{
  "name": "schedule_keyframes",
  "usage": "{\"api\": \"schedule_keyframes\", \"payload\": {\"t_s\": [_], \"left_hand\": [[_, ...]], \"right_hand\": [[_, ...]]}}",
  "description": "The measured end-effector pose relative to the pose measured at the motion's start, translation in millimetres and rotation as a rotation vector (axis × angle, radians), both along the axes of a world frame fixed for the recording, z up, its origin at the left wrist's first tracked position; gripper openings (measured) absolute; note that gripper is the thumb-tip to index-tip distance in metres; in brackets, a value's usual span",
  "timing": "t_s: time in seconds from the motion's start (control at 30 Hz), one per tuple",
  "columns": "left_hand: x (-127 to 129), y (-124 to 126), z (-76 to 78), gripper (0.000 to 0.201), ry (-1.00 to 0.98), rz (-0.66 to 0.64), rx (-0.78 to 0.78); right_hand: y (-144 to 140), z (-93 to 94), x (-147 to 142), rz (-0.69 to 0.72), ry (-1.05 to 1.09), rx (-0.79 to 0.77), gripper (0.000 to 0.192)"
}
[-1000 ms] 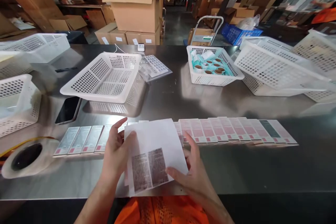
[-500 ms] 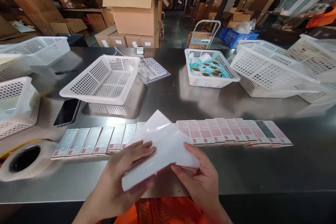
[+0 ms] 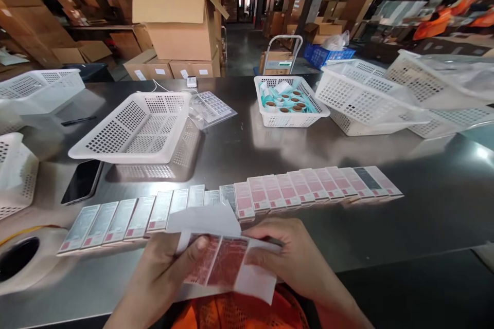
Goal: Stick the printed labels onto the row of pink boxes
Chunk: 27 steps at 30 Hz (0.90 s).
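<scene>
Between my hands is a white sheet bearing dark red rectangular labels (image 3: 227,262), bent so that its pale backing (image 3: 208,218) rises behind. My left hand (image 3: 165,262) grips its left side, with the thumb lying on top near a red label. On the right edge, my right hand (image 3: 291,254) pinches the white part between thumb and fingers. Just beyond the sheet runs a row of small flat boxes, silvery ones (image 3: 131,218) to the left and pink ones (image 3: 289,188) to the right. The sheet hides the front of some middle boxes.
A white perforated basket (image 3: 123,158) stands beyond the row, beside a phone (image 3: 82,181). Another basket (image 3: 293,121) holds turquoise rolls. Stacked baskets (image 3: 358,97) are at right. A tape roll (image 3: 42,267) lies at left on the metal table (image 3: 231,149).
The sheet has been turned and lowered, so its red labels now face up where mostly white showed before. Both hands keep hold of it. The view has shifted to the right.
</scene>
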<state>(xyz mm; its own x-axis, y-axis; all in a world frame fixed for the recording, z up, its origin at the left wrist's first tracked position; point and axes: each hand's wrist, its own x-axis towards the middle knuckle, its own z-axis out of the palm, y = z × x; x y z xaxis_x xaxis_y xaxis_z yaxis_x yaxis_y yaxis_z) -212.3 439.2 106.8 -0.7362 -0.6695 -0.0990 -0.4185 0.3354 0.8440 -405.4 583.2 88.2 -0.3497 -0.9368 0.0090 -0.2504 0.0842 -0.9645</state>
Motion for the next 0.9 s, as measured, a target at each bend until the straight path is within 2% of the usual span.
{"api": "schedule_keyframes", "payload": {"t_s": [0.03,0.13,0.23,0.3,0.43,0.57,0.8,0.9], "left_hand": [[-1,1,0.4,0.045,-0.012,-0.004,0.036],[-7,3,5.9,0.029,-0.033,-0.083,0.091],[-14,6,9.5,0.025,-0.046,-0.109,0.059],[-18,8,7.1,0.025,-0.047,-0.112,-0.001],[-25,14,-4.1,0.023,-0.05,-0.079,-0.106],[-31,19,-9.4,0.023,-0.008,-0.062,-0.183],[-38,28,-11.9,0.022,0.014,0.069,-0.201],[-36,27,-16.2,0.021,0.047,0.023,-0.246]], "right_hand": [[0,-3.5,0,-0.006,-0.027,0.0,0.01],[3,-11.9,-2,0.008,-0.112,0.034,0.01],[3,-18.0,-5,0.003,-0.195,0.052,0.008],[2,-22.4,-5,-0.073,-0.196,-0.045,0.01],[-1,-34.4,-3,-0.288,0.028,-0.316,0.012],[-2,-46.1,0,-0.415,0.187,-0.471,0.021],[-6,-47.3,3,-0.499,0.369,-0.399,0.01],[-6,-46.6,3,-0.499,0.365,-0.394,0.011]]}}
